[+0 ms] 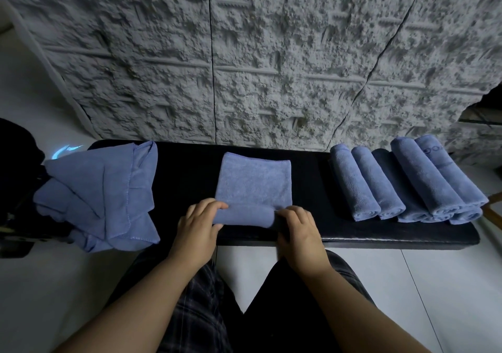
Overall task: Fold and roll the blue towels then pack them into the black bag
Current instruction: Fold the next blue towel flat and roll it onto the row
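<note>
Item one: a folded blue towel (254, 183), lying flat at the centre of the frame on a black padded bench (353, 236), its near edge already turned into a short roll. My left hand (199, 223) sat at the roll's left end, fingers curled over the top of it and thumb tucked beneath; my right hand (298, 229) gripped the right end the same way, fingers bent over the cloth. Item two: a loose heap of unfolded blue towels (100, 195) at the left of the frame, draped over the bench's left end and hanging off its front edge. Item three: finished rolled towels (407, 181) at the right of the frame — six or so, lying side by side and touching, two of them stacked on the others, spiral ends toward me. Item four: a dark shape (19, 146) at the far left edge beside the heap, possibly the black bag — I could not tell. Behind the bench stood a rough grey textured wall (244, 54); below it, pale floor tiles (434, 284) and my knees in plaid shorts (195, 312).
</note>
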{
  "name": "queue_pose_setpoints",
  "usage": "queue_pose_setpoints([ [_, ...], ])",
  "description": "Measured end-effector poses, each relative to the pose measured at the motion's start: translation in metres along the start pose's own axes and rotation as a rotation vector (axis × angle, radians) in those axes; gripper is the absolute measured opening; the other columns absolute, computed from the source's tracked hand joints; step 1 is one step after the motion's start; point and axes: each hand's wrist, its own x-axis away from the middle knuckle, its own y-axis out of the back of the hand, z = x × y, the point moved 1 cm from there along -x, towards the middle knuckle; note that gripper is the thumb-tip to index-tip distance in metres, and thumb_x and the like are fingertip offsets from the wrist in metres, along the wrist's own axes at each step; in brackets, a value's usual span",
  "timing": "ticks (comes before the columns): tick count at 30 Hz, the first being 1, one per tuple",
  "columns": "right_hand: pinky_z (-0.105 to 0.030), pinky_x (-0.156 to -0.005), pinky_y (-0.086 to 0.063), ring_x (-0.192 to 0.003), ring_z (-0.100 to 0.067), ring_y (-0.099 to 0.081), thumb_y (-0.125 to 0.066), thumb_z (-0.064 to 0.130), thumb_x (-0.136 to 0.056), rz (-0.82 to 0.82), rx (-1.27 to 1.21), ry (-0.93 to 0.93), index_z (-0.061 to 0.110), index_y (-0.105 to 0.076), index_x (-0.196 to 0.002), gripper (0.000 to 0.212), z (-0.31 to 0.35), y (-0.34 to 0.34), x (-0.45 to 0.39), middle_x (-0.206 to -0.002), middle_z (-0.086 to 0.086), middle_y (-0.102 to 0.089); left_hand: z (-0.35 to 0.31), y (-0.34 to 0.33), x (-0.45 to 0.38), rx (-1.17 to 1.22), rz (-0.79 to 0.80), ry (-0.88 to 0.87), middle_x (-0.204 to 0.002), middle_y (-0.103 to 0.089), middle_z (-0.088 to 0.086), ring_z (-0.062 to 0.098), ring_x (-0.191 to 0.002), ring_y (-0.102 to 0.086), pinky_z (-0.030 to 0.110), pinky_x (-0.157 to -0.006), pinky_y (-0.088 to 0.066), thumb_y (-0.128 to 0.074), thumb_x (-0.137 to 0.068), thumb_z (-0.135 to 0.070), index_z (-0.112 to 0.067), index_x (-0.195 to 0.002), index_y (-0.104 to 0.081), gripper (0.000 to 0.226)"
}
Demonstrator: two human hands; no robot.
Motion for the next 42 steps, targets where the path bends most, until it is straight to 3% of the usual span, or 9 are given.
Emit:
queue_pose_setpoints([
  [8,-0.015,-0.084,-0.031,-0.098,-0.016,-0.050,-0.065,0.011,-0.082,0.067,-0.119,-0.107,0.010,-0.063,-0.116,0.034,-0.002,0.012,-0.003,-0.106,-0.002,-0.060,-0.004,0.002,0.004,0.003,0.095,0.102,-0.129,-0.044,-0.011,0.014,-0.115,-0.037,0.029,-0.094,-0.024,-0.044,-0.097,-0.025,-0.027,-0.131,-0.044,0.034],
  [15,-0.018,-0.084,-0.038,-0.103,-0.013,-0.052,-0.058,0.021,-0.089,0.115,-0.266,-0.281,0.012,-0.056,-0.117,0.029,0.002,0.017,0.001,-0.104,0.005,-0.056,-0.010,0.009,0.009,0.144,0.083,0.122,-0.117,-0.052,-0.003,0.009,-0.100,-0.033,0.030,-0.090,-0.034,-0.044,-0.097,-0.021,-0.018,-0.126,-0.049,0.029],
  [19,-0.001,-0.065,-0.037,-0.086,0.003,-0.053,-0.055,0.021,-0.091,0.149,-0.357,-0.394,0.014,-0.056,-0.115,0.025,0.006,0.024,0.004,-0.098,0.009,-0.057,-0.017,0.013,0.013,0.154,0.116,0.168,-0.108,-0.042,-0.006,0.012,-0.106,-0.035,0.029,-0.093,-0.034,-0.036,-0.099,-0.024,-0.014,-0.129,-0.045,0.033],
  [27,-0.003,-0.054,-0.037,-0.078,0.005,-0.050,-0.050,0.025,-0.095,0.140,-0.437,-0.529,0.015,-0.054,-0.110,0.018,0.008,0.022,0.003,-0.090,0.011,-0.055,-0.011,0.006,0.013,0.000,0.118,0.201,-0.118,-0.049,0.004,0.019,-0.108,-0.037,0.028,-0.092,-0.032,-0.034,-0.099,-0.030,-0.011,-0.121,-0.052,0.034],
  [30,-0.007,-0.064,-0.036,-0.085,-0.005,-0.049,-0.054,0.022,-0.093,0.060,-0.384,-0.493,0.015,-0.051,-0.107,0.016,0.007,0.017,0.002,-0.098,0.004,-0.052,-0.012,0.004,0.009,-0.007,0.022,0.191,-0.114,-0.047,0.008,0.025,-0.104,-0.040,0.031,-0.087,-0.035,-0.046,-0.096,-0.025,-0.009,-0.111,-0.058,0.025],
  [33,-0.025,-0.078,-0.033,-0.090,-0.016,-0.038,-0.061,0.009,-0.086,-0.103,-0.141,-0.281,0.010,-0.058,-0.097,0.012,0.004,0.011,0.002,-0.095,0.000,-0.047,-0.020,0.007,0.003,0.009,-0.093,0.070,-0.103,-0.046,0.005,0.024,-0.092,-0.043,0.032,-0.077,-0.036,-0.059,-0.086,-0.006,-0.010,-0.092,-0.056,0.008],
  [37,-0.026,-0.070,-0.039,-0.083,-0.018,-0.041,-0.061,-0.008,-0.073,-0.139,-0.049,-0.038,0.009,-0.066,-0.081,0.019,0.009,0.011,0.003,-0.087,-0.004,-0.056,-0.020,0.005,0.004,-0.082,-0.092,-0.128,-0.093,-0.051,-0.001,0.014,-0.085,-0.039,0.030,-0.068,-0.039,-0.060,-0.070,0.014,-0.017,-0.079,-0.058,0.032],
  [40,-0.026,-0.075,-0.042,-0.087,-0.019,-0.044,-0.056,0.005,-0.075,-0.131,-0.045,-0.032,0.010,-0.066,-0.086,0.016,0.007,0.011,0.004,-0.093,-0.002,-0.059,-0.016,0.002,0.010,-0.043,-0.073,-0.111,-0.104,-0.047,-0.007,0.011,-0.095,-0.037,0.031,-0.079,-0.038,-0.040,-0.081,-0.007,-0.022,-0.093,-0.056,0.025],
  [42,-0.024,-0.086,-0.038,-0.100,-0.018,-0.041,-0.053,0.017,-0.075,-0.036,-0.052,-0.079,0.011,-0.064,-0.100,0.027,0.005,0.009,0.004,-0.107,0.000,-0.057,-0.015,0.003,0.010,-0.016,-0.039,-0.086,-0.113,-0.045,-0.012,0.009,-0.104,-0.035,0.030,-0.087,-0.031,-0.033,-0.085,-0.024,-0.024,-0.103,-0.055,0.029],
])
